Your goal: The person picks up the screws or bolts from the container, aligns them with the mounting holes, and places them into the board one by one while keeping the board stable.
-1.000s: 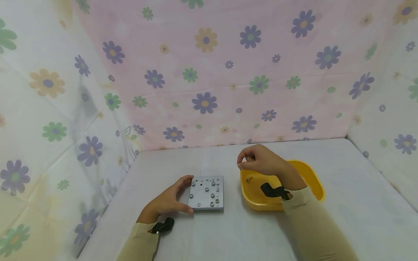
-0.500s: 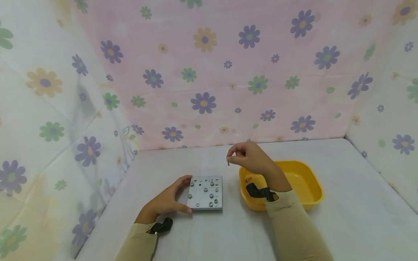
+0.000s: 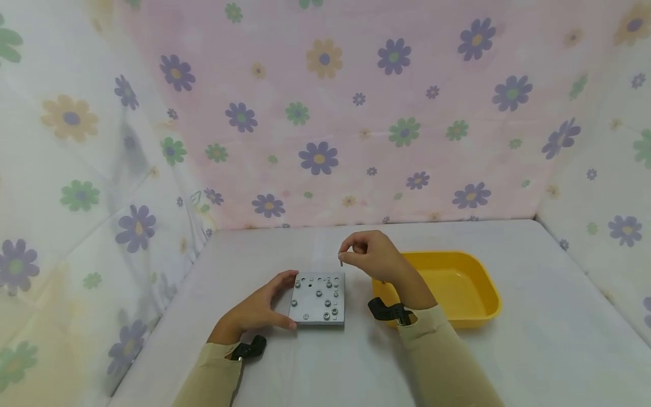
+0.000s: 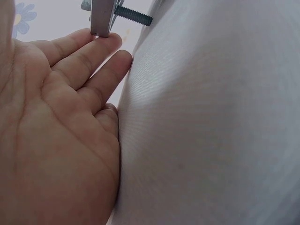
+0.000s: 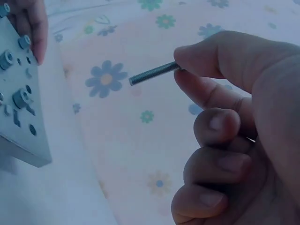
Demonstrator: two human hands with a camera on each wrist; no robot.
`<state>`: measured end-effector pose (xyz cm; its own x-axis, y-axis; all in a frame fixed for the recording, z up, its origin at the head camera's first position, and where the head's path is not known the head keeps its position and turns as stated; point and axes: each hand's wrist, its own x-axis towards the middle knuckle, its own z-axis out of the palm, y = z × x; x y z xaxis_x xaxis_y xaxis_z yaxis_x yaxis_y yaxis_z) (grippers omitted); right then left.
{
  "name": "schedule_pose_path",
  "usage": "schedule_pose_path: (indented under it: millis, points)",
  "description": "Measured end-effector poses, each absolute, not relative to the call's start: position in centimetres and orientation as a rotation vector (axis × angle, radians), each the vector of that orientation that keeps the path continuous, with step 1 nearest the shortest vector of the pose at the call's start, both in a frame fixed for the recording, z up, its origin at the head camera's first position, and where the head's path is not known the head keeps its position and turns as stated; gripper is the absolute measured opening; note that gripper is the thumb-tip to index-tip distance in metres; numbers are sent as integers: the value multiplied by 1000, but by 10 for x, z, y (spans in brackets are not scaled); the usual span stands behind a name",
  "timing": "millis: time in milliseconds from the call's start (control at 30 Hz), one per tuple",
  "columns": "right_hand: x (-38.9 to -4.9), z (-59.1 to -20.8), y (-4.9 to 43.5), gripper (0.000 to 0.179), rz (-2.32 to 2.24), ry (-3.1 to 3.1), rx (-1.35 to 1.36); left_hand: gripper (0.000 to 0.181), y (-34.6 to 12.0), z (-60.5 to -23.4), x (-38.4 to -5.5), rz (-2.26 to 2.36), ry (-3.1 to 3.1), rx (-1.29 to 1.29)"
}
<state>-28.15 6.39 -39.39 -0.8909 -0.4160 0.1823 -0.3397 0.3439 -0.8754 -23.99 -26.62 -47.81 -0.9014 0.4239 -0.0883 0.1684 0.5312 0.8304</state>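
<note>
In the head view a square silver metal plate (image 3: 312, 305) sits on the white table, with several holes and socket-head screws (image 3: 319, 293) in its top. My left hand (image 3: 256, 308) holds its left side, thumb at the near corner and index finger at the far corner. Seen from the left wrist, a threaded screw end (image 4: 134, 15) sticks out beneath the plate (image 4: 102, 18), with fingertips at its edge. Beyond the plate's far right corner, my right hand (image 3: 373, 257) pinches a screw (image 5: 152, 74) between thumb and index finger. Its threaded shank points down; its head is hidden by the fingertips.
A yellow plastic tray (image 3: 460, 322) stands right of the plate, partly behind my right forearm. White table surface (image 3: 325, 367) lies in front of the plate. Flower-patterned cloth (image 3: 325, 113) walls rise at the back and both sides.
My right hand has moved left from over the yellow tray towards the plate, carrying the pinched screw, and dipped slightly just now. My left hand stays on the plate.
</note>
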Motion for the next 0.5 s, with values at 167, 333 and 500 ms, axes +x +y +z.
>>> schedule_pose_path:
  millis: [167,333,500]
  points:
    - [-279,-401,51,7,-1581,2613,-747,122,-266,-479,-242,1313,2467,486]
    - [-277,-404,37,6,-1589,2619,-734,121,-267,-479,-241,1320,2470,493]
    - [-275,-406,24,7,-1610,2621,-682,121,-268,-478,-242,1316,2476,522]
